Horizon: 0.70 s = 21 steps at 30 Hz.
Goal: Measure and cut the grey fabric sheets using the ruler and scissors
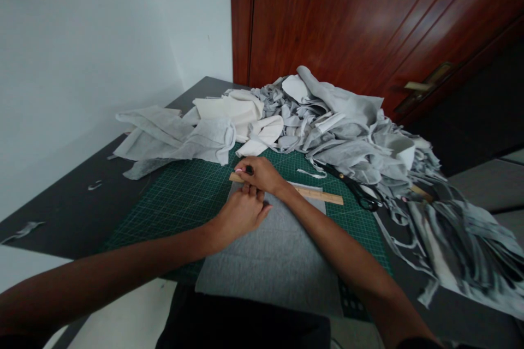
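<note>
In the head view, a wooden ruler (321,196) lay across the far end of a grey knit cloth (274,262), its long axis running left to right with the right end slightly nearer the person. The right hand (264,173) was the nearer to it, set over its left end with the wrist crossing it, and pinched a small dark tool (249,169) whose kind could not be told. The left hand (239,214) sat just on the near side of that end, fingers bent toward the ruler and thumb apart; its fingertips were partly hidden, so whether they gripped or merely pressed could not be told. The cloth lay on a green cutting mat (172,196), stretching from beneath the hands to the mat's near edge. The mat covered the middle of a dark grey desk (61,199). Pale cloth pieces (176,136) overlapped the mat's far left corner, a heap of grey fabric scraps (347,144) lined its far edge, and black-handled scissors (352,185) rested by its far right corner. A bundle of fabric strips (454,245) lay toward the desk's right edge. A white wall (102,38) flanked the left edge; a red-brown wooden door (327,22) with a brass-coloured handle (421,86) stood behind the far edge.
</note>
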Each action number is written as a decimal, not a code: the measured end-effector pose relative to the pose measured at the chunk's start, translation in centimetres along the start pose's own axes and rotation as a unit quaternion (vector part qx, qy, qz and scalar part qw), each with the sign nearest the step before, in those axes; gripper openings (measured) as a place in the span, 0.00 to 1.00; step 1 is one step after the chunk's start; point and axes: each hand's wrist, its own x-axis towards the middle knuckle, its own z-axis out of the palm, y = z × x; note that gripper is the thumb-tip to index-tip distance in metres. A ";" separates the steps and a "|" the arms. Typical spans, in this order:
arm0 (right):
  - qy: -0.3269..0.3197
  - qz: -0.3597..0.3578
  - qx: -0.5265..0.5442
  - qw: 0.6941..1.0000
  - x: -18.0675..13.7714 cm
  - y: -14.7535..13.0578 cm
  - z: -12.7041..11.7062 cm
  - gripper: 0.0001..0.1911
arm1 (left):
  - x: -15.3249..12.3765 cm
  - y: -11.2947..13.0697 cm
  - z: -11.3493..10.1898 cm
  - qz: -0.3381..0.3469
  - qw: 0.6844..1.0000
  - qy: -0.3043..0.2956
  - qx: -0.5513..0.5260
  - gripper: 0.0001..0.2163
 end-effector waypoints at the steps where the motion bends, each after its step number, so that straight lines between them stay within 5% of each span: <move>1: -0.002 0.000 -0.002 1.000 0.0 -0.1 -0.1 0.04 | 0.0 0.0 0.0 0.002 1.000 0.003 0.000 0.21; 21: -0.009 0.016 0.001 1.000 -0.7 0.2 -0.8 0.04 | 0.3 -0.2 -0.3 -0.004 1.000 0.004 -0.023 0.21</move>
